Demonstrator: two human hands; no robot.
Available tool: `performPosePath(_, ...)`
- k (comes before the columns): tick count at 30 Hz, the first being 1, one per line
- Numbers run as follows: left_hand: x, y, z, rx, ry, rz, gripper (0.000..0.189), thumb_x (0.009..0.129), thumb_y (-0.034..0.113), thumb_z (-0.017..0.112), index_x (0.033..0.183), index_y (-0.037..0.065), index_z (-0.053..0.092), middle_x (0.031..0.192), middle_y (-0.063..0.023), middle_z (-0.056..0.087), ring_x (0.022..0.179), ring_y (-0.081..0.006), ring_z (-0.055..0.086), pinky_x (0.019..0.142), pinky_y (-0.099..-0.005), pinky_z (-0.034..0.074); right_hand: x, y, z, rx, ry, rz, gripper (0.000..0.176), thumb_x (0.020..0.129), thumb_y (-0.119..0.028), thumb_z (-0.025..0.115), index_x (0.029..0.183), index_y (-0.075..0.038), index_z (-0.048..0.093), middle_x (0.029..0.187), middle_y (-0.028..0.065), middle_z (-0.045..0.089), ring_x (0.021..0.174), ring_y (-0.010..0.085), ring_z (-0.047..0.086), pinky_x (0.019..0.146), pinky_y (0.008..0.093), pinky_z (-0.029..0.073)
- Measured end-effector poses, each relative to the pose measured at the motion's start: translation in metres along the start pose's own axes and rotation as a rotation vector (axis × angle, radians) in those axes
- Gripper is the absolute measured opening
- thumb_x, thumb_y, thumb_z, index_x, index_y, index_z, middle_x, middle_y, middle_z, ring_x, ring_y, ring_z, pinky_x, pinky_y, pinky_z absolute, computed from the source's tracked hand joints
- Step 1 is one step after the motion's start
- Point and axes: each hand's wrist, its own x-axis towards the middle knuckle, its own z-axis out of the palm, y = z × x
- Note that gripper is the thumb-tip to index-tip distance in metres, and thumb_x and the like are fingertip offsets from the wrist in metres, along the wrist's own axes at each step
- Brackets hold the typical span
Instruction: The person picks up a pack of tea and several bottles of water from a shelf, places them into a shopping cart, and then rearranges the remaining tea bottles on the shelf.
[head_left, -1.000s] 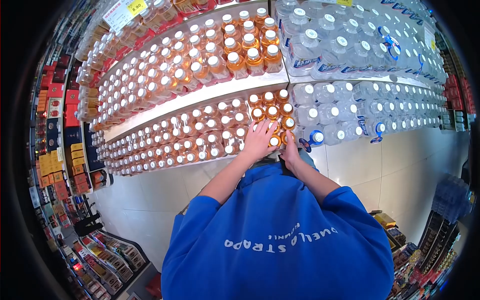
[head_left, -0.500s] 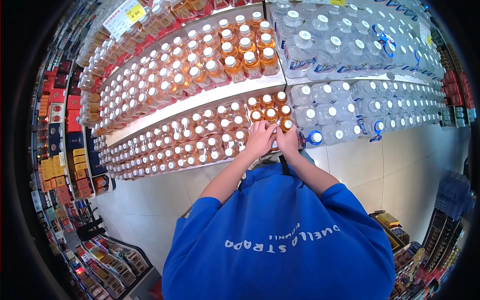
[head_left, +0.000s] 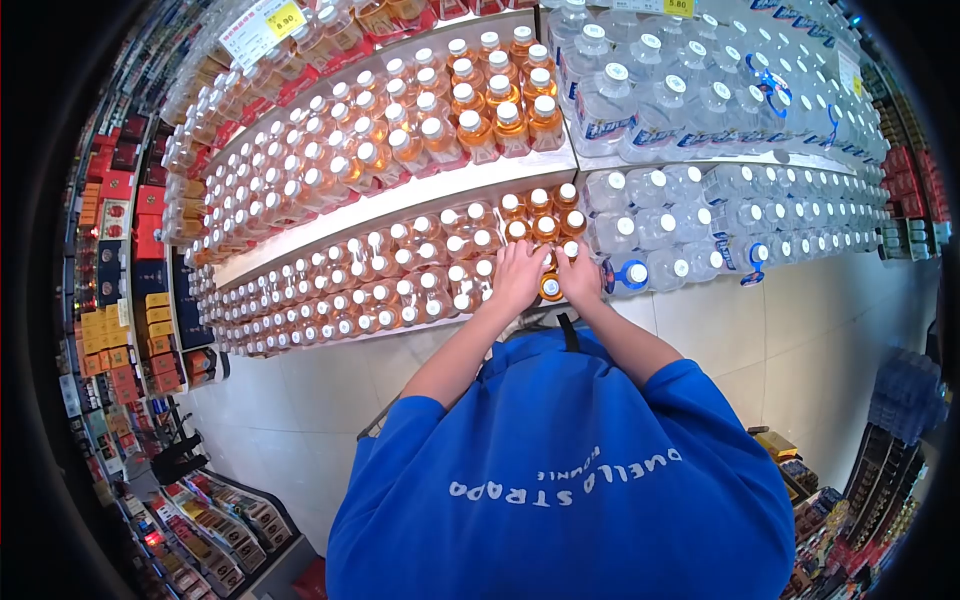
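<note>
My left hand is over the near bottles of a group of orange drink bottles with white caps on the low shelf. Its fingers are bent downward, and their tips are hard to see. Close beside it, my right hand curls over the right-hand bottles of the same group, its thumb side facing my left hand. Both hands look closed, but what they pinch is hidden. A single orange bottle with a white cap shows between my wrists.
Packs of clear bottles, some with blue carry handles, stand to the right. More orange bottles line the low shelf leftward. A higher shelf edge runs behind. Pale floor tiles lie below.
My hands have moved slightly apart and nearer to me. The near bottle cap between them is now more exposed. The view has shifted slightly.
</note>
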Motion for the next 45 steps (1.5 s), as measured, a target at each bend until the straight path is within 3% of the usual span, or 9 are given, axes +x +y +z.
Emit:
performPosePath(5,0.001,0.009,-0.009,-0.079,0.005,-0.033,0.033,0.087,0.025,0.071,0.117,0.010,0.066,0.105,-0.0115,0.055,0.104,-0.0311,0.053,0.094,-0.0468,0.041,0.009,0.006,-0.001,-0.021,-0.038,0.018,0.075,0.095,-0.047,0.059,0.149,-0.001,0.036,0.122,0.0317,0.065,0.116,0.0453,0.062,0.100,0.0492,0.048)
performPosePath(9,0.015,-0.002,-0.010,0.006,0.328,-0.004,0.033,0.086,0.021,0.070,0.114,0.004,0.065,0.113,-0.0153,0.057,0.112,-0.0332,0.054,0.101,-0.0479,0.041,-0.001,-0.019,-0.010,0.022,0.057,-0.070,0.089,0.091,-0.047,0.061,0.155,0.001,0.020,0.130,0.0353,0.059,0.120,0.0469,0.060,0.105,0.0496,0.045)
performPosePath(12,0.032,-0.018,-0.011,0.097,0.262,-0.093,0.034,0.085,0.021,0.072,0.114,0.005,0.066,0.114,-0.0146,0.058,0.111,-0.0333,0.055,0.098,-0.0481,0.044,0.007,-0.036,-0.015,-0.024,0.011,0.026,0.085,0.092,-0.045,0.061,0.153,0.001,0.024,0.125,0.0352,0.061,0.117,0.0471,0.061,0.102,0.0501,0.047)
performPosePath(13,0.035,-0.024,-0.012,0.069,0.101,-0.125,0.032,0.085,0.019,0.072,0.115,0.007,0.067,0.115,-0.0138,0.059,0.109,-0.0330,0.057,0.096,-0.0476,0.046,0.013,-0.037,-0.013,-0.040,0.007,0.055,0.082,0.093,-0.046,0.059,0.153,-0.001,0.025,0.127,0.0339,0.061,0.119,0.0466,0.061,0.103,0.0505,0.046)
performPosePath(17,0.041,-0.038,-0.006,0.113,0.001,-0.063,0.028,0.087,0.015,0.070,0.114,0.007,0.069,0.114,-0.0128,0.059,0.108,-0.0322,0.057,0.094,-0.0444,0.048,0.046,-0.019,0.001,0.057,-0.006,0.061,0.075,0.097,-0.047,0.054,0.153,-0.005,0.027,0.129,0.0309,0.062,0.121,0.0467,0.060,0.104,0.0506,0.045)
performPosePath(27,0.037,-0.046,-0.014,0.076,0.027,-0.070,0.025,0.087,0.012,0.070,0.111,0.005,0.069,0.110,-0.0136,0.058,0.106,-0.0327,0.056,0.093,-0.0456,0.048,0.036,-0.042,0.000,-0.098,0.014,0.102,0.050,0.103,-0.047,0.046,0.130,-0.006,0.038,0.112,0.0323,0.067,0.108,0.0493,0.064,0.094,0.0555,0.048)
performPosePath(30,0.038,-0.042,-0.021,0.069,0.070,-0.074,0.025,0.087,0.013,0.070,0.110,0.005,0.069,0.111,-0.0143,0.059,0.105,-0.0332,0.057,0.092,-0.0455,0.048,0.042,-0.035,0.001,-0.097,-0.002,0.078,0.054,0.101,-0.049,0.047,0.133,-0.007,0.037,0.111,0.0308,0.068,0.108,0.0491,0.064,0.095,0.0556,0.048)
performPosePath(37,0.063,-0.041,-0.023,0.055,0.183,-0.152,0.040,0.090,0.017,0.067,0.128,0.006,0.060,0.120,-0.0131,0.059,0.111,-0.0337,0.060,0.093,-0.0460,0.050,0.039,-0.055,-0.004,-0.029,0.069,0.018,0.079,0.092,-0.041,0.063,0.153,-0.010,0.024,0.145,0.0276,0.046,0.125,0.0460,0.055,0.103,0.0540,0.047)
performPosePath(45,0.081,-0.060,-0.008,0.027,0.126,-0.127,0.029,0.094,0.010,0.060,0.122,0.003,0.065,0.116,-0.0161,0.061,0.112,-0.0362,0.059,0.096,-0.0463,0.050,0.067,-0.048,0.001,0.104,0.055,0.049,0.076,0.088,-0.037,0.067,0.152,-0.009,0.037,0.133,0.0269,0.061,0.125,0.0430,0.057,0.106,0.0485,0.046)
